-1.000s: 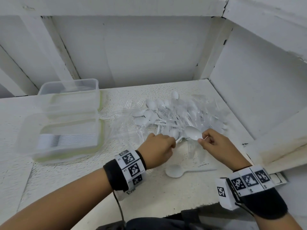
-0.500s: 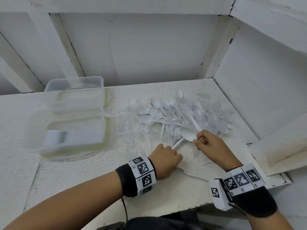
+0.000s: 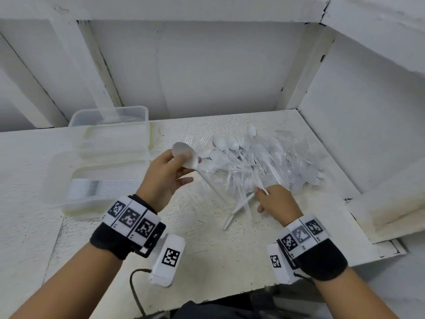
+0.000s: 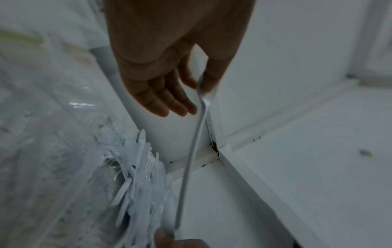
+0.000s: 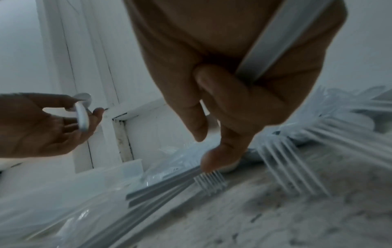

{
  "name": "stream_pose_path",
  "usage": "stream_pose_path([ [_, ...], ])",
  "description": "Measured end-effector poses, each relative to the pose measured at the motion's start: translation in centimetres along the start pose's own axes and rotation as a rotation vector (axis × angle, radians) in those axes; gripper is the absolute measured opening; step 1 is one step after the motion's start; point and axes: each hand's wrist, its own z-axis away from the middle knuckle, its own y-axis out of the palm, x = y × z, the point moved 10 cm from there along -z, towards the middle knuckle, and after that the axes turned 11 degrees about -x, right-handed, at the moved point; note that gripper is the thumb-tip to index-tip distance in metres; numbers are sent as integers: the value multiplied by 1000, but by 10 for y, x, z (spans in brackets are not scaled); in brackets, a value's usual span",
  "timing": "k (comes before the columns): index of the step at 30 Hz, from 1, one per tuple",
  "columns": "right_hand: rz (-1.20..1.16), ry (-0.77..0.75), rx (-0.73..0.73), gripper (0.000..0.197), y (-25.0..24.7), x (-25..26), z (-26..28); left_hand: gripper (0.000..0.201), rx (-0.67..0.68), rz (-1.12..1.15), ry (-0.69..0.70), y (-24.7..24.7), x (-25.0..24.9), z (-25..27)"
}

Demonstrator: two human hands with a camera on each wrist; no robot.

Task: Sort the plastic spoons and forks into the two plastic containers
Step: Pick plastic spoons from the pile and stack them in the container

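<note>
My left hand (image 3: 181, 171) is raised over the table and pinches a white spoon (image 3: 185, 155) by its bowl, between thumb and fingers. In the left wrist view the spoon's handle (image 4: 191, 151) runs down toward my right hand. My right hand (image 3: 264, 194) sits at the near edge of the pile of white spoons and forks (image 3: 257, 157). It grips a white utensil handle (image 5: 263, 48) across the palm, and one fingertip (image 5: 218, 159) presses on the cutlery beside fork tines (image 5: 210, 181). Two clear containers stand at left: the near one (image 3: 69, 203) holds stacked forks, the far one (image 3: 78, 118) looks blurred.
White walls close the table at the back and right. A white board (image 3: 391, 210) lies at the right edge. Clear plastic wrap (image 3: 195, 203) is spread under the pile. The table's front edge (image 3: 207, 300) is close to my body.
My left hand has lifted a spoon off the table and swung up and left toward the containers. My right hand has stayed at the pile's near edge.
</note>
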Motion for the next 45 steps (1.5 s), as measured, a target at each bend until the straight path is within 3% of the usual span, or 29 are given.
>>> stream_pose_path([
  [3, -24, 53, -38, 42, 7, 2, -2, 12, -128, 232, -139, -15, 10, -3],
  [7, -115, 115, -28, 26, 11, -3, -5, 16, -268, 299, -271, -27, 34, -5],
  [12, -261, 190, 22, 21, 6, -6, 6, 24, -324, 299, -423, -27, 64, -3],
  [15, -368, 254, 54, 26, 8, -7, 14, 30, -300, 150, -447, -19, 72, 1],
  [18, -467, 301, 109, 28, 11, -4, 24, 29, -188, -92, -393, -2, 72, 3],
  [22, -535, 359, 233, 26, 20, 3, 36, 26, 15, -578, -156, 21, 70, -1],
  [25, -573, 368, 258, 22, 21, 6, 38, 24, 83, -753, -48, 34, 71, 0],
  [30, -620, 307, 247, 19, 18, 16, 42, 38, 67, -747, -50, 35, 72, -2],
  [35, -420, 64, 197, 11, 9, 36, 40, 40, 59, -796, 10, 35, 66, -2],
  [39, -366, -79, 220, 7, 7, 54, 40, 33, -27, -700, 56, 27, 55, -6],
  [42, -382, -72, 206, 2, 8, 54, 38, 34, 19, -704, 189, 36, 42, -8],
  [45, -401, -22, 82, 7, -1, 45, 30, 38, 89, -877, 178, 46, 50, -6],
])
